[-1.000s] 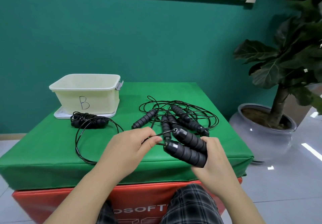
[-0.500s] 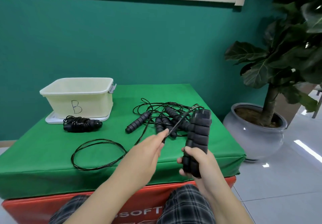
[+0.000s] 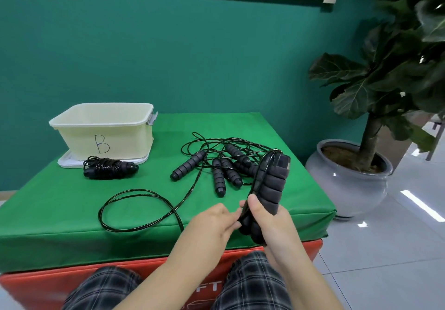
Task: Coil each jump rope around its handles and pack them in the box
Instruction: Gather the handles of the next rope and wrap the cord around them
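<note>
Right hand (image 3: pixel 272 223) grips the lower end of a pair of black foam handles (image 3: pixel 271 184), fingers curled round them, thumb on the near face; the pair stands nearly upright, tilted slightly right. Left hand (image 3: pixel 214 223) sits just left of the right hand, fingertips pinching the black cord (image 3: pixel 252 184) against the handles' left side. From the left hand the cord drops onto the green mat (image 3: pixel 60 201) and lies in a loose loop (image 3: pixel 134 211) to the left of both hands. Beyond the hands: a tangle of uncoiled ropes (image 3: pixel 224 162), handles and cord mixed. Far left of the hands, a coiled rope bundle (image 3: pixel 109 168) lies touching the front of the cream box (image 3: pixel 103 131) marked "B", outside it.
</note>
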A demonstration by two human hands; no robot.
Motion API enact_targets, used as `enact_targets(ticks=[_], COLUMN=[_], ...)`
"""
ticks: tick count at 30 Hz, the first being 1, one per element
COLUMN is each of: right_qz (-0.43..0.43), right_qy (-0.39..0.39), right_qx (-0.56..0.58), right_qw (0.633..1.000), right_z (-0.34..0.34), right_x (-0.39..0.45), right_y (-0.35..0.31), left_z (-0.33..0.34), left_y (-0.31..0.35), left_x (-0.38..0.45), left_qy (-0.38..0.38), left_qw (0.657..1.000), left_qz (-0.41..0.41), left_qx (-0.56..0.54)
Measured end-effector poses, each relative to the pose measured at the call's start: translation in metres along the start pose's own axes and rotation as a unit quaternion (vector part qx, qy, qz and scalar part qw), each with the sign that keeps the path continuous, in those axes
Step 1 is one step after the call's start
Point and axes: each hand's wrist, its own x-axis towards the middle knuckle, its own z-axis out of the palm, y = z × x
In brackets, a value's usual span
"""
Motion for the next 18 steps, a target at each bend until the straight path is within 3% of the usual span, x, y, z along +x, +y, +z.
enact_targets(ticks=[3, 7, 11, 18], right_qz=[-0.003, -0.001, -0.028, -0.066], right_qy=[0.012, 0.037, 0.052, 0.004], right_qx=[-0.002, 0.002, 0.001, -0.088], right_qw=[1.0, 0.999, 0.998, 0.994], right_z=[0.003, 0.007, 0.007, -0.018], right_x=[0.001, 0.004, 0.005, 0.006], right_y=[0.004, 0.008, 0.001, -0.015], left_z=[0.003, 0.003, -0.002, -0.031], left_y=[0.001, -0.007, -0.015, -0.064], left_x=[-0.002, -0.005, -0.006, 0.0], left_qy=[-0.019, 0.018, -0.035, -0.096], left_qw=[0.998, 0.997, 0.994, 0.995], left_qz=[0.018, 0.065, 0.096, -0.024], left_qx=[0.058, 0.021, -0.034, 0.013])
